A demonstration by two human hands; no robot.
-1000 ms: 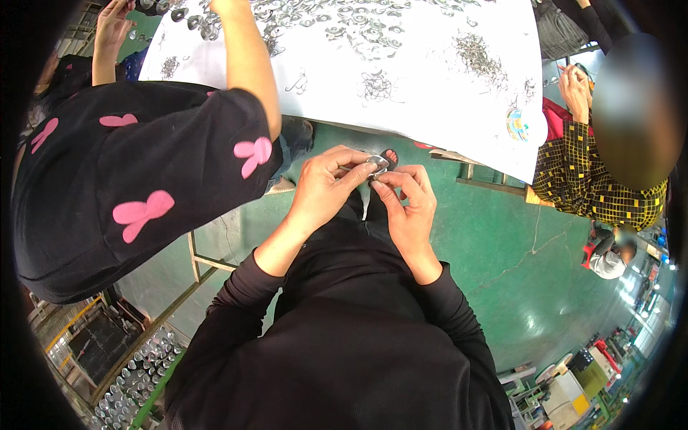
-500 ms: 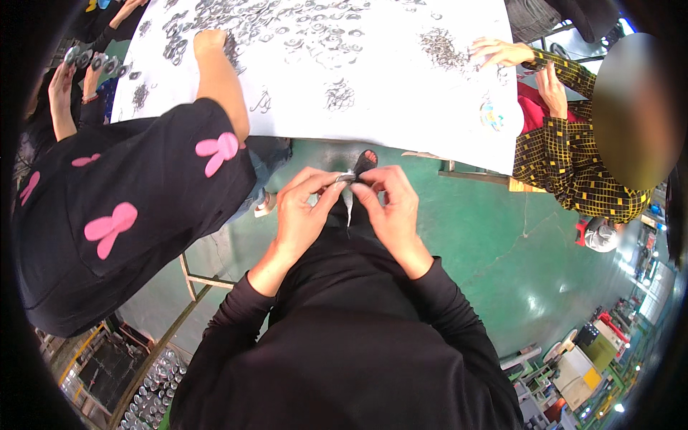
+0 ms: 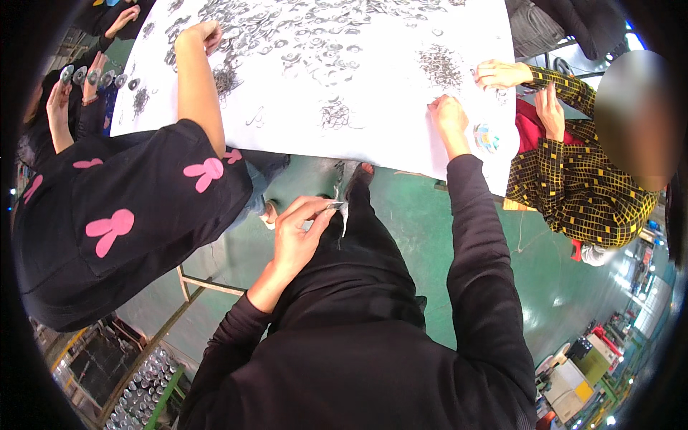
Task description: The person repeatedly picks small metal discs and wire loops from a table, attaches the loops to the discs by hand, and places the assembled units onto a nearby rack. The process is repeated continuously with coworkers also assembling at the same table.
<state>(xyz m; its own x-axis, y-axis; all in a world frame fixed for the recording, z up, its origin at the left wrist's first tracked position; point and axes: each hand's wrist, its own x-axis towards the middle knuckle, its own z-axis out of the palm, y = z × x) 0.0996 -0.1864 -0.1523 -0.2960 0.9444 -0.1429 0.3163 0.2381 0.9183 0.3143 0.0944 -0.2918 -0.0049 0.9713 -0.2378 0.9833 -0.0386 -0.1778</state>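
The right hand (image 3: 449, 118) is at the white tabletop (image 3: 390, 125), right of centre in the upper half of the frame, its fingers curled and drawn together; whether anything sits between their tips cannot be told. The loose pile of thin dark strips (image 3: 438, 66) lies just beyond it, toward the top of the frame and a little left of the wrist's line, so the right hand is clearly the nearer one; the strips point every way, with no common long axis. The left hand (image 3: 295, 233) is well apart, lower and left of centre, below the table's near edge and over the person's legs, thumb and forefinger pinching a small shiny piece (image 3: 335, 205). That piece shows nearly edge-on, its long side running roughly across the frame, and a pale tail (image 3: 345, 223) hangs from it toward the lower edge. From the right hand, the piece lies down and to the left, across the table edge. A smaller dark heap (image 3: 335, 115) sits almost straight above the left hand, with bare white surface between it and the right hand. A co-worker's hand (image 3: 502, 74) rests just right of the pile, narrowing the room there, and a round colourful patch (image 3: 487, 137) lies near the right wrist. A neighbour's black shirt (image 3: 154, 208) crowds the left side, while green floor (image 3: 555, 287) opens at lower right.
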